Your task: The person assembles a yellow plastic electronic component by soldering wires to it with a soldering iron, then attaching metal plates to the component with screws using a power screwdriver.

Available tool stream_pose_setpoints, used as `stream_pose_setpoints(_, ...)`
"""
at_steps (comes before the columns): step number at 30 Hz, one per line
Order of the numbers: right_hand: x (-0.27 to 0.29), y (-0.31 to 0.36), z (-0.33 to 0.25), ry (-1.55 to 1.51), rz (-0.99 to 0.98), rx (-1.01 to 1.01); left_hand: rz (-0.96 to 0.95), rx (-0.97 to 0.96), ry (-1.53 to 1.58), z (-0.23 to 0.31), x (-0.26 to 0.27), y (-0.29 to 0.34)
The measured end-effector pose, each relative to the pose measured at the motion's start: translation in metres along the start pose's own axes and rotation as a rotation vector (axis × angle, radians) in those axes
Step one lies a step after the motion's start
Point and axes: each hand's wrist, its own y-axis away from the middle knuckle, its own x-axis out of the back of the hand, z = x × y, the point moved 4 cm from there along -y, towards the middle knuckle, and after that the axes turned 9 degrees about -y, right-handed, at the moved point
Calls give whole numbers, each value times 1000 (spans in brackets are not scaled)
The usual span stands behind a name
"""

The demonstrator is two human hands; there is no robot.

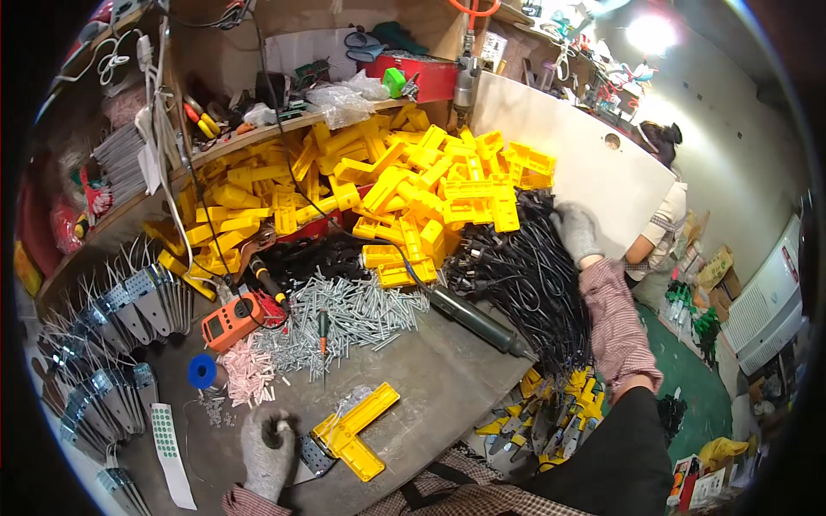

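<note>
My left hand [265,451], in a grey knit glove, is low on the bench with its fingers curled; I cannot make out what is in them. Right beside it lies a perforated metal plate [316,456] on a pale blade, touching the yellow plastic housing [360,434], which is L-shaped, with clear film at its corner. My right hand [578,232], gloved too, reaches far right to the upper edge of a heap of black power cords [525,267]. Its fingers look stretched out, their tips partly lost against the cords.
Many yellow housings [387,176] are piled at the back. Screws [344,310], an orange multimeter [232,322], a screwdriver [323,333] and pink sleeves [250,371] lie mid-bench. A dark power screwdriver [473,318] crosses the cords. Wired blades [129,301] line the left. Another person [662,219] sits behind the white board [568,155].
</note>
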Motion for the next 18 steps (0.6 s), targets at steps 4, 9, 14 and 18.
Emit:
stream_pose_setpoints(4, 98, -9, -89, -65, 376, 180, -51, 102, 61, -8, -10, 35)
stream_pose_setpoints(9, 86, 78, -189, -1193, -644, -319, -34, 194, 137, 4, -16, 47)
stream_pose_setpoints(14, -30, 143, -262, -1867, -802, -604, -18, -44, -33, 17, -9, 64)
stream_pose_setpoints(18, -39, 140, -276, -534, -209, 401, -14, 24, -95, 13, 2, 79)
